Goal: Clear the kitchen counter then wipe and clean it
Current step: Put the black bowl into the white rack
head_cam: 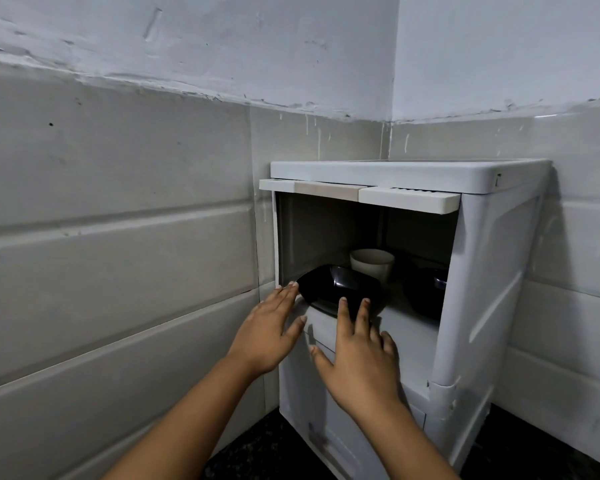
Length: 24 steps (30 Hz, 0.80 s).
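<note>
Left hand point(267, 329) and right hand point(359, 358), fingers straight, touch one black bowl point(340, 285); second bowl point(425, 294), one cup point(372, 263) nearby.

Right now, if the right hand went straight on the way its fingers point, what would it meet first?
The black bowl at the front of the open cabinet. The right hand has its fingertips over the bowl's near rim, perhaps touching it. The white cup stands farther back.
</note>
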Available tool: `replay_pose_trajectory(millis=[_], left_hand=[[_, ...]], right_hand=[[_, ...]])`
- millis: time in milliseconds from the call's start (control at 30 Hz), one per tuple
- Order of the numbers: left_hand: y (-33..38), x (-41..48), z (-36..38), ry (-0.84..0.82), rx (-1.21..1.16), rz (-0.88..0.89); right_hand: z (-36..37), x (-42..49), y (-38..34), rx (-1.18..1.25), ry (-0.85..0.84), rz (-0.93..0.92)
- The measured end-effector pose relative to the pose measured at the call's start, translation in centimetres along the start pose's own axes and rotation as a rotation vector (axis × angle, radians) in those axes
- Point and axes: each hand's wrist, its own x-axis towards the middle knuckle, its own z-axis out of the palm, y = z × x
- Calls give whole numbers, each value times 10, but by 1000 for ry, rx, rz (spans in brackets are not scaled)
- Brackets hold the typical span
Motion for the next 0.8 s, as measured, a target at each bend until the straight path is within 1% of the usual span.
replay_pose_trajectory(millis=[133, 233, 300, 367, 467, 500, 533, 667, 800], left_hand=[[5, -3, 2, 5, -70, -51], [12, -18, -2, 131, -193, -114], [21, -36, -10, 253, -375, -210], [34, -59, -21, 358, -606, -306], [52, -98, -44, 427, -833, -373], [57, -109, -50, 435, -878, -388], [62, -120, -58, 440, -913, -401], [76, -154, -80, 469, -998, -401], [89, -182, -94, 490, -1027, -384]], right_hand=[[2, 0, 0, 20, 11, 7], [-2, -7, 0, 97, 75, -18], [-7, -19, -1, 226, 144, -51], [-12, -35, -3, 405, 187, -55], [-21, -62, -11, 896, 120, 62], [-24, -69, -13, 1030, 90, 91], [-31, -78, -15, 1103, 69, 107], [-53, -110, -20, 1195, 56, 78], [-69, -142, -25, 1255, 54, 79]])
